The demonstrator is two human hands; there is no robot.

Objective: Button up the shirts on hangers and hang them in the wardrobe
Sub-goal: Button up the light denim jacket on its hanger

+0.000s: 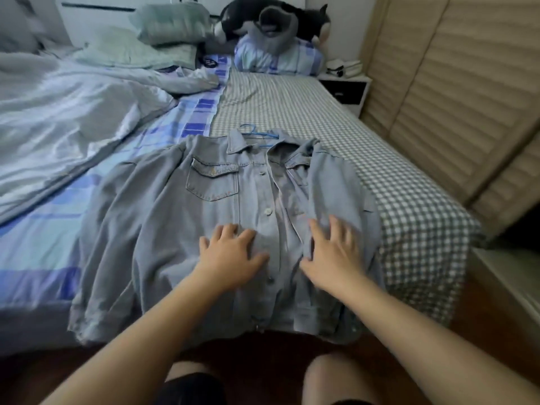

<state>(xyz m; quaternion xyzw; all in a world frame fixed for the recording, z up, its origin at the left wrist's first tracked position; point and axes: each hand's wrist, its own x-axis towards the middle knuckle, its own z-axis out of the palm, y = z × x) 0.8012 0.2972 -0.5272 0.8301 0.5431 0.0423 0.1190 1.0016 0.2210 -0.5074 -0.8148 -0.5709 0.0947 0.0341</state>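
Denim shirt (pixel 222 217) lies flat, front up, on the near end of the bed (pixel 292 112), hem hanging over the edge at 6 o'clock, collar at 12. Blue hanger (pixel 258 135) is inside it, hook poking out past the collar onto the checked sheet (pixel 409 217).

My left hand (pixel 230 258) is palm down on the left front panel, fingers straight and spread, gripping nothing. My right hand (pixel 333 255) is the same on the right panel at 3 o'clock of the placket, fingers splayed flat on the cloth. The button strip runs between the two hands.

Upper front is open near the collar; right panel is folded back a bit. White buttons (pixel 268 211) show along the placket. Can't tell how many are fastened lower down.

Crumpled duvet (pixel 73 118) at 10 o'clock, pillows (pixel 163 30) at 11, plush dog (pixel 274 21) at 12. Slatted wardrobe doors (pixel 467 83) at 2 o'clock, closed. Nightstand (pixel 344 89) sits between bed and doors.
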